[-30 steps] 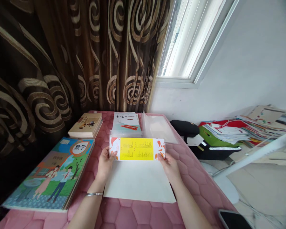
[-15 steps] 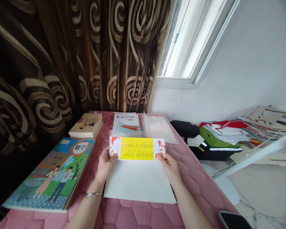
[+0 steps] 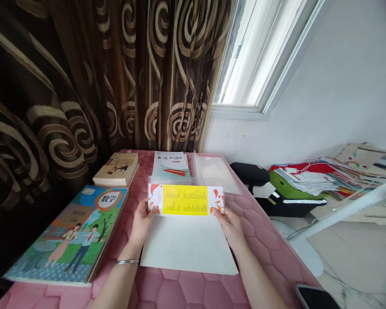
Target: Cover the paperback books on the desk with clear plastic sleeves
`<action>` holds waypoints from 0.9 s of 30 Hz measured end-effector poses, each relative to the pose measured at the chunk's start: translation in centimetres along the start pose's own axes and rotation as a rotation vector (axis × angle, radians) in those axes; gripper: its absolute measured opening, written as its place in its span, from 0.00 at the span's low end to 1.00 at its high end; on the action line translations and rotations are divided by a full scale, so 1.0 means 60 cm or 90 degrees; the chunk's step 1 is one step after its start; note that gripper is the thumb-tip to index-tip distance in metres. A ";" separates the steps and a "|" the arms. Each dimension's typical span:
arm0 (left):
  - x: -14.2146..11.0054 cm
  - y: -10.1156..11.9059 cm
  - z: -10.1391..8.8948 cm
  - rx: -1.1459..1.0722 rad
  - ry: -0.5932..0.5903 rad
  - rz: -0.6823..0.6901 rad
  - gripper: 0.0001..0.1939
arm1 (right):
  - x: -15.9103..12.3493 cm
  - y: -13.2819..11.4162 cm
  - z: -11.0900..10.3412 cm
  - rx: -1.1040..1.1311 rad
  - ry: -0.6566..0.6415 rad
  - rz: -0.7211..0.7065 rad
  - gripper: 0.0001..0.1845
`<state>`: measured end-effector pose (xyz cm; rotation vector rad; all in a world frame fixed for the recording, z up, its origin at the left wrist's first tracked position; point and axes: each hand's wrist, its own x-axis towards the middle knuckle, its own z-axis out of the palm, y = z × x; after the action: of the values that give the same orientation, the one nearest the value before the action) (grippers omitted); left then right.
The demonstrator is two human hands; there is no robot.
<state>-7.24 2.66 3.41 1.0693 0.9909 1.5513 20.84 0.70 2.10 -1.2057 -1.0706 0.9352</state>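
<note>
L hand (image 3: 142, 222) and R hand (image 3: 231, 224) hold a yellow card (image 3: 185, 200) w/ orange-and-white ends, one hand per short end; card is lifted, its printed face toward the camera, long edge roughly level; L fingers (image 3: 153, 207) curl over the left end w/ thumb on the front, closed in a pinch on the card; R fingers likewise pinch the right end, thumb on the orange-splash part; a thin clear flap seems to stick up just behind the card's top edge, can't tell what it belongs to; a bracelet (image 3: 127, 261) sits on the L wrist.

Card hangs just above the far edge of a white sheet (image 3: 188, 249) lying flat on the pink quilted surface (image 3: 180, 292); both wrists rest at the sheet's sides.

Around: big textbook (image 3: 69, 234) w/ cartoon children on the cover, left of the sheet; a small stack of books (image 3: 116, 168) beyond it near the brown swirl curtain (image 3: 99, 73); a white-and-teal booklet (image 3: 171, 165) right behind the card; clear plastic sleeves (image 3: 214, 171) beside that, toward the window (image 3: 254, 56); a phone (image 3: 315, 297) at the lower right edge; a messy pile of papers (image 3: 312, 178) off the surface to the right, well apart from the hands.
</note>
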 end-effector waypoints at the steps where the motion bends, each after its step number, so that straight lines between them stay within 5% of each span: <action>1: 0.000 0.001 0.001 -0.001 0.001 -0.003 0.22 | 0.002 0.003 -0.001 -0.017 0.010 -0.008 0.29; 27: 0.004 -0.003 -0.002 0.015 0.008 0.001 0.22 | 0.006 0.014 -0.004 -0.040 0.019 -0.027 0.31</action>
<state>-7.35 2.93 3.26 1.0770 1.0195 1.5529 21.16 1.09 1.34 -1.2394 -1.1048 0.8542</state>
